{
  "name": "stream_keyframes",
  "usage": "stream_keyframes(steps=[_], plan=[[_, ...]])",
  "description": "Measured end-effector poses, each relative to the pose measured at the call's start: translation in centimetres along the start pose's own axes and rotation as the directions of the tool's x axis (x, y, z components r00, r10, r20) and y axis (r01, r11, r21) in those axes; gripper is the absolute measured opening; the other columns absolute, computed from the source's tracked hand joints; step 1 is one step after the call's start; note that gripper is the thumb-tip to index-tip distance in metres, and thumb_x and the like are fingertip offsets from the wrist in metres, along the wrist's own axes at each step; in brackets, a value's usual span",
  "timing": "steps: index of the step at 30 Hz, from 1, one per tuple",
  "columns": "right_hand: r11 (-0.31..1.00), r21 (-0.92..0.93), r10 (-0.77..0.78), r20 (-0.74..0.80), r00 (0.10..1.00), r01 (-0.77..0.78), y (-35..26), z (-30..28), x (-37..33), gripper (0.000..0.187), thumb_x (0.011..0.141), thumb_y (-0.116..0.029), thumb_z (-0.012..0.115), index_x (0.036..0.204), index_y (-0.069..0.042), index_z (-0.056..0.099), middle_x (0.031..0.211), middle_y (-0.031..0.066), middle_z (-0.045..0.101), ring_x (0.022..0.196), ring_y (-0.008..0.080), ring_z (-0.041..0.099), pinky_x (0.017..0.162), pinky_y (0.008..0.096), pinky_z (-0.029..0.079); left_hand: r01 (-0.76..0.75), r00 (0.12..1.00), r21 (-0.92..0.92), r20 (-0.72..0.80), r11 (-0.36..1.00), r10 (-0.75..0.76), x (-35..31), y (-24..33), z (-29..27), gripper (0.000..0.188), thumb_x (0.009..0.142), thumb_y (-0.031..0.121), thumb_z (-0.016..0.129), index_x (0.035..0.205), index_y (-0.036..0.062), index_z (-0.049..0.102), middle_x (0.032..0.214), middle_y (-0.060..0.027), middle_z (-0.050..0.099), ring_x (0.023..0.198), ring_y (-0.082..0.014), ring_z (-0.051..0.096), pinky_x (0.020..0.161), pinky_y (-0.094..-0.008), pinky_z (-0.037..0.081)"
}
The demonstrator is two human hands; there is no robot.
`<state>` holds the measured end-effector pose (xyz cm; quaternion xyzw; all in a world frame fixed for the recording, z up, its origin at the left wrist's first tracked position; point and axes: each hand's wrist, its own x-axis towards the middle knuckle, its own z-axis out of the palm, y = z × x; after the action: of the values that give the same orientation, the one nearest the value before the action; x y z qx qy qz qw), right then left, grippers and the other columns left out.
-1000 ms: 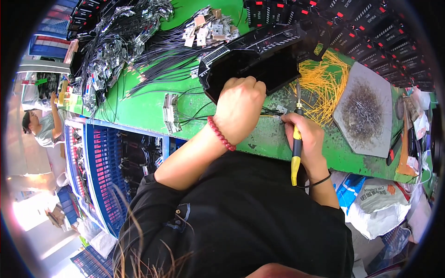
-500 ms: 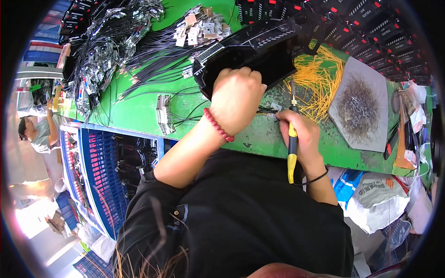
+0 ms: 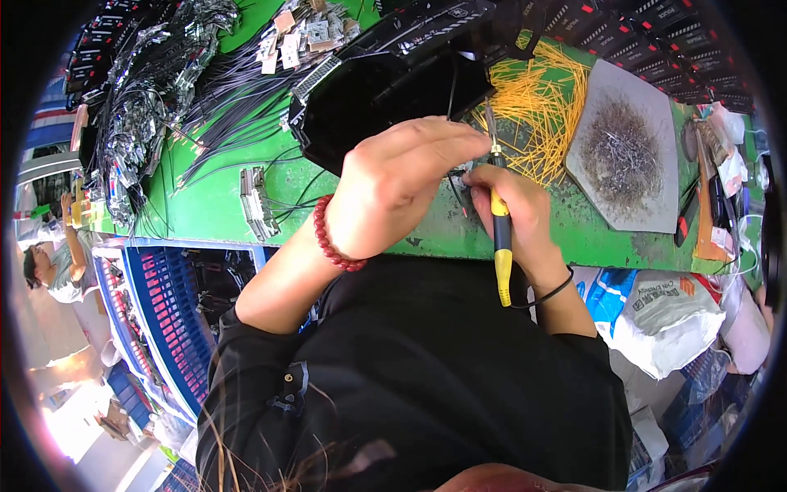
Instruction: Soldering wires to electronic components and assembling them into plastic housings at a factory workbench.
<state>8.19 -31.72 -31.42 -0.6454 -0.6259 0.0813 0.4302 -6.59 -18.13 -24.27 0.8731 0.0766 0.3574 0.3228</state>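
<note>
My right hand [image 3: 520,209] is wrapped round the yellow and black handle of a soldering iron [image 3: 502,238]. The iron's metal tip points away from me, toward the heap of yellow strands. Its fingertips are also against a small board with thin wires [image 3: 461,182]. Beside the iron, my left hand [image 3: 402,176] has its fingers pressed together and reaching right, close to the metal shaft. What those fingers hold is hidden. A thin black wire [image 3: 453,86] rises behind them across a black plastic shell [image 3: 369,102], which lies hollow side up beyond that hand.
Yellow strands [image 3: 545,107] are heaped beside a grey slab [image 3: 623,156] with a dark, speckled patch. Bundled black wires [image 3: 238,123], small boards [image 3: 316,29] and a stack of metal-like strips [image 3: 256,201] lie left on the green table [image 3: 328,234]. Another person [image 3: 61,262] is far left.
The view has shifted, so the table sits further left and up. My left hand has come out of the shell toward the iron, its fingers now stretched right.
</note>
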Motion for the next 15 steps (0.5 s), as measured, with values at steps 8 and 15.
stream_keyframes(steps=[8, 15], plan=[[0.998, 0.063, 0.010, -0.004, 1.000, -0.009, 0.5, 0.1, 0.1, 0.022, 0.074, -0.005, 0.066, 0.094, -0.011, 0.060, 0.065, 0.0007, 0.060, 0.058, 0.0211, 0.061, 0.052, 0.0322, 0.046, 0.040, 0.999, 0.050, 0.011, 0.998, -0.041, -0.4, -0.9, 1.0, 0.032, 0.072, -0.014, 0.064, 0.101, -0.0008, 0.069, 0.100, -0.0139, 0.069, 0.092, -0.0270, 0.068, 0.082, -0.0321, 0.055], [0.887, 0.459, 0.137, -0.176, 0.975, -0.042, 0.2, 0.1, -0.7, 0.022, 0.083, -0.002, 0.070, 0.103, -0.004, 0.060, 0.082, 0.0090, 0.068, 0.066, 0.0141, 0.065, 0.058, 0.0259, 0.052, 0.317, 0.922, -0.278, -0.133, 0.907, -0.363, -1.0, -1.1, 1.9, 0.029, 0.075, -0.011, 0.063, 0.100, 0.0016, 0.072, 0.094, -0.0107, 0.071, 0.087, -0.0185, 0.069, 0.079, -0.0285, 0.055]])
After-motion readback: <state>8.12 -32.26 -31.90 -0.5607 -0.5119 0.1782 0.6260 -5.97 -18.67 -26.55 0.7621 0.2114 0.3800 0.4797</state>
